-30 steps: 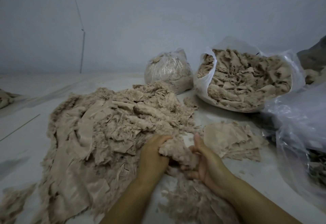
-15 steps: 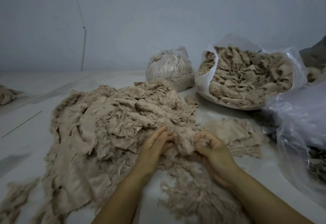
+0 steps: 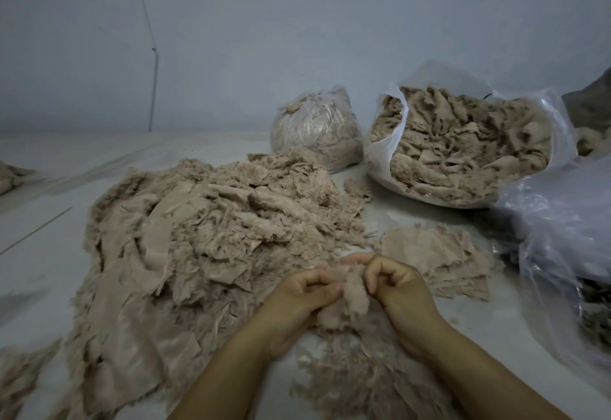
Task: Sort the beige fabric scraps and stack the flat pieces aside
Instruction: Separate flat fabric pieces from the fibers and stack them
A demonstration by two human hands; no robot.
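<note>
A big heap of beige fabric scraps (image 3: 198, 237) covers the middle and left of the pale floor. A low stack of flat beige pieces (image 3: 439, 254) lies to the right of it. Just in front of the heap, my left hand (image 3: 301, 300) and my right hand (image 3: 396, 290) are close together, fingers curled, both gripping one fluffy beige scrap (image 3: 352, 290) held between them above the floor. More frayed scraps (image 3: 357, 376) lie under and between my forearms.
An open white plastic bag (image 3: 383, 145) full of beige scraps stands at the back right, with a smaller tied clear bag (image 3: 314, 128) beside it. Crumpled clear plastic (image 3: 562, 231) fills the right edge. A small scrap clump (image 3: 20, 373) lies at the lower left.
Both hands have pulled back from the heap's edge toward me and lifted a fluffy scrap. Their fingers went from spread over the scraps to curled round it.
</note>
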